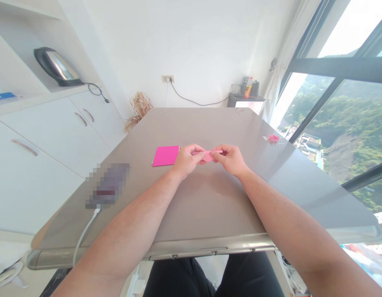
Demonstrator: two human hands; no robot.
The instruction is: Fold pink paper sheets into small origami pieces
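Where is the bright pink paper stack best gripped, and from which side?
Probably its left edge, from the left: the bright pink paper stack lies flat with that edge in full view, while the left hand, holding light pink paper, partly hides the right edge.

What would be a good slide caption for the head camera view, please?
Left hand and right hand pinch folded pink paper over a table, beside a magenta-topped paper stack.
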